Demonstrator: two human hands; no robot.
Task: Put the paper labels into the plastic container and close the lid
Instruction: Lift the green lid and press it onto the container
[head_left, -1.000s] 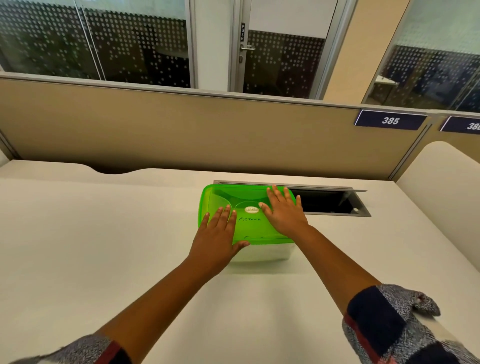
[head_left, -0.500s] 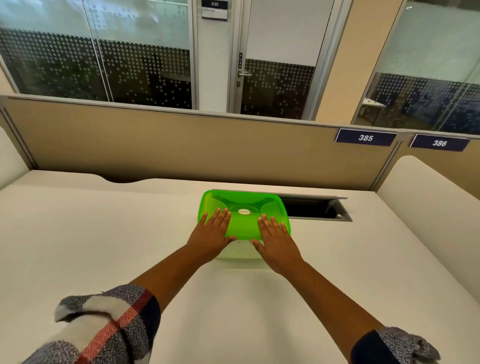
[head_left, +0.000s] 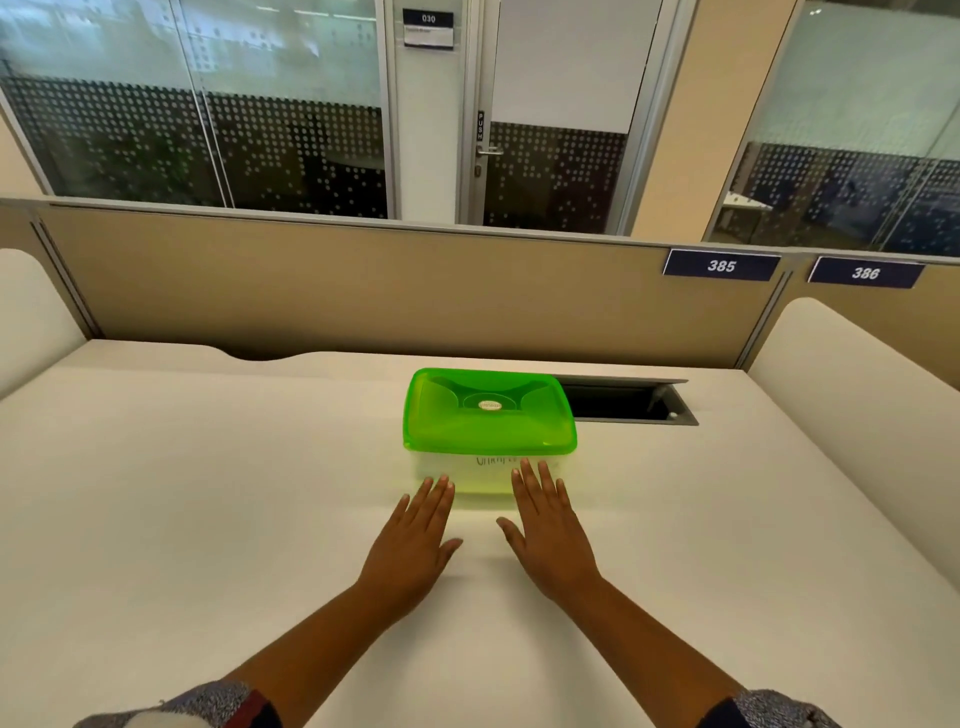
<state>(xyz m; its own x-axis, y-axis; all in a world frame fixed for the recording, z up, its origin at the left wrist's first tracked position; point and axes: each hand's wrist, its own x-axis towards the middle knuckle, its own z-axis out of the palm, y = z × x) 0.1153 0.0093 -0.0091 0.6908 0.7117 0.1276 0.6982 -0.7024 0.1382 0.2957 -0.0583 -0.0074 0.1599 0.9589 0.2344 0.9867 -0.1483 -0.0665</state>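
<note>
A clear plastic container (head_left: 485, 474) stands on the white desk (head_left: 208, 493) with its green lid (head_left: 488, 413) sitting flat on top. Some handwriting shows through its near wall; no paper labels are otherwise visible. My left hand (head_left: 415, 545) lies flat on the desk just in front of the container's near left corner, fingers spread, holding nothing. My right hand (head_left: 550, 535) lies flat beside it, fingertips near the container's front wall, also holding nothing.
An open cable slot (head_left: 623, 402) is cut into the desk right behind the container. A beige partition (head_left: 363, 291) with number plates 385 (head_left: 721, 266) and 386 (head_left: 865, 273) borders the far edge. White side panels (head_left: 852, 374) flank the desk.
Both hands have slid off the green lid toward me and now rest flat on the desk in front of the container. The camera has tilted up.
</note>
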